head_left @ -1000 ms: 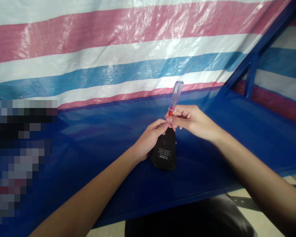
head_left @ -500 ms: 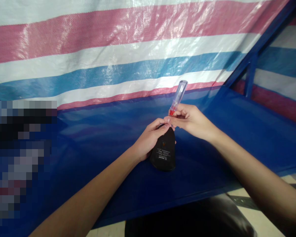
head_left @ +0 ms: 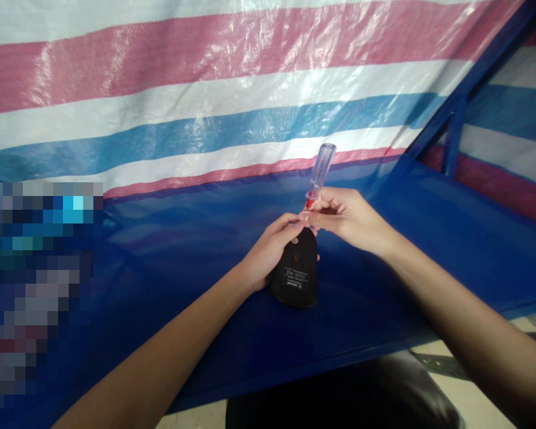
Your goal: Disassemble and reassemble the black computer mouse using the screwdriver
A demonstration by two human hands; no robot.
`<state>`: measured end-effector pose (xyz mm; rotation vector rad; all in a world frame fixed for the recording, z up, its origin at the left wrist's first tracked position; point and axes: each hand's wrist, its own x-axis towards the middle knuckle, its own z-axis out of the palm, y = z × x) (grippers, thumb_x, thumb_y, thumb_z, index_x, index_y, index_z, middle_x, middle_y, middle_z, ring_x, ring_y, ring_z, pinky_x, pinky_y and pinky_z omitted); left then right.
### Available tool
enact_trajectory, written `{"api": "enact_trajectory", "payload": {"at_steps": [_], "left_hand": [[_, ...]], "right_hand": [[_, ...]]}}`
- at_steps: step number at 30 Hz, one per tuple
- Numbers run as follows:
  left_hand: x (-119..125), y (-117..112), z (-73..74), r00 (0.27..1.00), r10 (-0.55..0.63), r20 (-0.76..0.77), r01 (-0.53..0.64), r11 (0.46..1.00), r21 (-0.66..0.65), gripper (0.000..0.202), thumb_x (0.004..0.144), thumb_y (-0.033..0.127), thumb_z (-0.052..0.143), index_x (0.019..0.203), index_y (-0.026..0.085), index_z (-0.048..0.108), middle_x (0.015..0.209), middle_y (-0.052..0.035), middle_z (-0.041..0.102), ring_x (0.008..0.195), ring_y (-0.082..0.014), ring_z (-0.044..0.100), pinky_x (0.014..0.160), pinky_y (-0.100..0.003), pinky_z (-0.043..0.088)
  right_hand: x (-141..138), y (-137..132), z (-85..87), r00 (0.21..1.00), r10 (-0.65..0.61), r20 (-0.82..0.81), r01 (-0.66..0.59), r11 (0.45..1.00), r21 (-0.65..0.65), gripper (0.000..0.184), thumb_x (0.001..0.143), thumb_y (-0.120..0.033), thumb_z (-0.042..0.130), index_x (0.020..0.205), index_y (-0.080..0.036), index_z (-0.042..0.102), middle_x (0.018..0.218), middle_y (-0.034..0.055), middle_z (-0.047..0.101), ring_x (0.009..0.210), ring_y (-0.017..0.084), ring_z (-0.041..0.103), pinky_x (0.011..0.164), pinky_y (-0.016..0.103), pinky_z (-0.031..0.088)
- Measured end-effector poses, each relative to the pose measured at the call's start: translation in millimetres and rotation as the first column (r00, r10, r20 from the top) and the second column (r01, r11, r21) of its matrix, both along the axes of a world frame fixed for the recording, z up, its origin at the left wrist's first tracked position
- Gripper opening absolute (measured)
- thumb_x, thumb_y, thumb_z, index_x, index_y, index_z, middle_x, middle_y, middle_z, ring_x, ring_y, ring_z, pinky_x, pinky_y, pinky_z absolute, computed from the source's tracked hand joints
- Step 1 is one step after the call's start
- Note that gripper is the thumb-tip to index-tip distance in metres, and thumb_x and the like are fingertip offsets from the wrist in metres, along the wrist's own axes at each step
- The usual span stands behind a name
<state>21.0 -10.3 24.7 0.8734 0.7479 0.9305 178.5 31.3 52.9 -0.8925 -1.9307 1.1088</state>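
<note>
Mouse (head_left: 297, 271), black, rounded, underside up, is gripped by left hand (head_left: 271, 249), back from near edge (head_left: 339, 364) of wide, smooth blue tabletop (head_left: 183, 238); clear-handled screwdriver (head_left: 323, 167), tilted, is pinched by right hand (head_left: 348, 217).

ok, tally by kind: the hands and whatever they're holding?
Hands: 2 (left hand, right hand)
Screwdrivers: 1 (clear-handled screwdriver, in the right hand)
Computer mice: 1 (black mouse, underside up, in the left hand)
Total: 4
</note>
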Motion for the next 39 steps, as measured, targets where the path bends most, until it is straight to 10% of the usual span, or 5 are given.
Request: {"api": "enact_trajectory", "payload": {"at_steps": [39], "left_hand": [[-1.2, 2.1, -5.3, 0.997, -0.074, 0.015, 0.073, 0.995, 0.075, 0.017, 0.084, 0.033, 0.058, 0.088, 0.016, 0.056, 0.092, -0.0022, 0.062, 0.064, -0.0152, 0.068, 0.057, -0.024, 0.051]], "right_hand": [[4.6, -0.7, 5.5, 0.995, 0.099, 0.004, -0.098, 0.990, -0.104, 0.018, 0.082, -0.032, 0.064, 0.078, -0.015, 0.063, 0.062, -0.0007, 0.058, 0.054, 0.009, 0.053, 0.050, 0.022, 0.041]]}}
